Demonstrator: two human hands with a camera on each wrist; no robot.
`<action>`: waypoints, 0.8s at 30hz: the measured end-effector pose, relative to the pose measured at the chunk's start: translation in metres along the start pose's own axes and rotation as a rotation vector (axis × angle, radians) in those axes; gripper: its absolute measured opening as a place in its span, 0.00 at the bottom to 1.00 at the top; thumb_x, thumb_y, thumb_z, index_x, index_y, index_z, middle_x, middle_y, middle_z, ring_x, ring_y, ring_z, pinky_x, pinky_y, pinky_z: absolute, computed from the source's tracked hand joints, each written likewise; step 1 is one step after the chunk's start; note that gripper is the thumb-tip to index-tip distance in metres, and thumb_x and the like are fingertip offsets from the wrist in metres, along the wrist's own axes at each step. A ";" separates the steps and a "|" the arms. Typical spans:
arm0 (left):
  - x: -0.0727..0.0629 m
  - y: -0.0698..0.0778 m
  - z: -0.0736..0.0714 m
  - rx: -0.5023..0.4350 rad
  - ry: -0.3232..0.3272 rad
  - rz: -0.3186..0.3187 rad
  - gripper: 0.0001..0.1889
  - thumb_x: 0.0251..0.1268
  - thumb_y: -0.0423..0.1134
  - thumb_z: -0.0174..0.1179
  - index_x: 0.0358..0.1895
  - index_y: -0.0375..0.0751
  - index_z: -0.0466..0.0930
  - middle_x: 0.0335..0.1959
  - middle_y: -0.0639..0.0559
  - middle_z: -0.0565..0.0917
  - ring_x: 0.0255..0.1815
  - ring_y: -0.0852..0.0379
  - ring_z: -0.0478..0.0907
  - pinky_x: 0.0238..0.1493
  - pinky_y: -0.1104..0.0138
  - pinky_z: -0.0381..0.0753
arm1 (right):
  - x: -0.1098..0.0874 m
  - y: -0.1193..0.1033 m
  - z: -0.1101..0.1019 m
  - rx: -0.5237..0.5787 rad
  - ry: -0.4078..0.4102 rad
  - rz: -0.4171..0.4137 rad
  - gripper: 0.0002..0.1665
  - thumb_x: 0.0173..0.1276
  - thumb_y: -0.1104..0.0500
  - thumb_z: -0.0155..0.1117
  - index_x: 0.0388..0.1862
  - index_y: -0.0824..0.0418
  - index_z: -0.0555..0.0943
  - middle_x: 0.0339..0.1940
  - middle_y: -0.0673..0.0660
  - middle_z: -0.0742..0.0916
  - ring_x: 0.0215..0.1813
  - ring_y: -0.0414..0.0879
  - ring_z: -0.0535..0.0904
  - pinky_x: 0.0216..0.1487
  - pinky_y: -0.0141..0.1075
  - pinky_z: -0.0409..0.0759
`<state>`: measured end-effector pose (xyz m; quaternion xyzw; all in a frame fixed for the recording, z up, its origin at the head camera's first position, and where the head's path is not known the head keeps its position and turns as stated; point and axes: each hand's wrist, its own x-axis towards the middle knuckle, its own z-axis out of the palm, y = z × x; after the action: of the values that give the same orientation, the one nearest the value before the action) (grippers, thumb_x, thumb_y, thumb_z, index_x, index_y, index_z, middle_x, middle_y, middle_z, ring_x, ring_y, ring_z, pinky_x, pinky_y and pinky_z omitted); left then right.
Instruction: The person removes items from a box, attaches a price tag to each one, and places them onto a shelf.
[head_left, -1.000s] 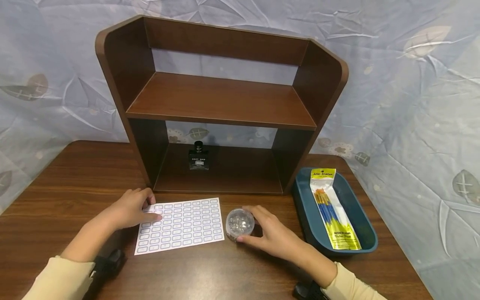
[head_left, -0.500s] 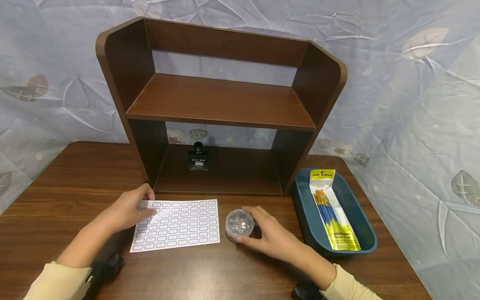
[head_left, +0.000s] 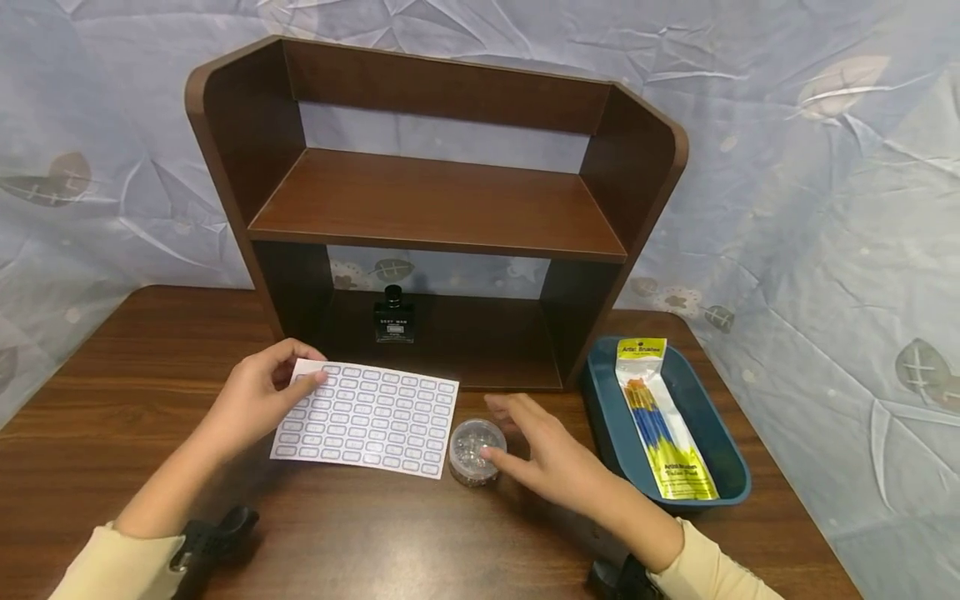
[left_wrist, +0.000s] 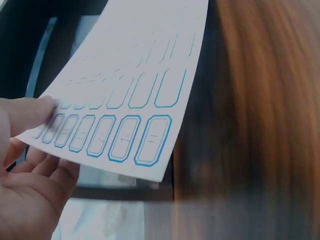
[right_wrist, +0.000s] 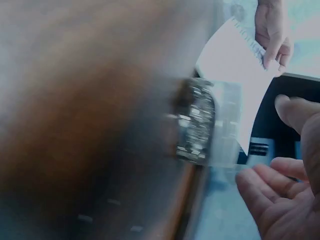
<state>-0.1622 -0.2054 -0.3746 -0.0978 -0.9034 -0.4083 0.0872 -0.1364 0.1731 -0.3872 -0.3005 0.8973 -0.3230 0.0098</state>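
Observation:
My left hand (head_left: pixel 258 398) pinches the upper left corner of a white sheet of blue-framed stickers (head_left: pixel 367 423), thumb on top and fingers beneath. The sheet is raised off the table and bows slightly in the left wrist view. Just past its right edge stands a round clear jar (head_left: pixel 468 457) with silvery bits inside. My right hand (head_left: pixel 553 460) hovers beside that jar, thumb and fingers spread, the thumb overlapping the lid in the head view. A gap shows between these fingers and the jar in the right wrist view.
A brown two-tier shelf (head_left: pixel 435 204) stands behind the hands, with a black perfume bottle (head_left: pixel 394 321) on its lower level. To the right, a dark teal tray (head_left: pixel 722 425) holds a packet of artist brushes (head_left: pixel 660 437).
My left hand has lifted the sticker sheet off the table and carried it slightly up and right. My right hand's fingers have loosened from around the jar, which stays in place.

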 end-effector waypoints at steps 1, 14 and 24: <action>0.001 0.002 0.001 -0.030 0.015 0.004 0.09 0.72 0.35 0.67 0.51 0.37 0.82 0.37 0.42 0.85 0.30 0.58 0.77 0.27 0.71 0.78 | 0.002 -0.002 -0.004 0.000 0.028 -0.023 0.34 0.74 0.49 0.70 0.73 0.59 0.72 0.67 0.59 0.83 0.65 0.51 0.84 0.64 0.46 0.86; 0.026 0.031 0.026 -0.129 0.167 0.101 0.07 0.74 0.33 0.64 0.50 0.36 0.82 0.39 0.40 0.86 0.31 0.63 0.76 0.30 0.77 0.77 | 0.042 -0.020 -0.048 -0.099 0.175 -0.181 0.20 0.76 0.57 0.68 0.63 0.61 0.81 0.57 0.54 0.87 0.59 0.45 0.84 0.60 0.41 0.87; 0.041 0.058 0.054 -0.306 0.093 0.075 0.09 0.76 0.33 0.62 0.53 0.35 0.80 0.40 0.35 0.86 0.29 0.61 0.82 0.29 0.72 0.84 | 0.086 -0.018 -0.056 -0.080 0.188 -0.242 0.17 0.77 0.59 0.66 0.60 0.65 0.83 0.56 0.60 0.89 0.60 0.51 0.86 0.63 0.46 0.86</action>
<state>-0.1920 -0.1229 -0.3586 -0.1243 -0.8215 -0.5415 0.1283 -0.2090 0.1474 -0.3166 -0.3751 0.8637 -0.3124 -0.1254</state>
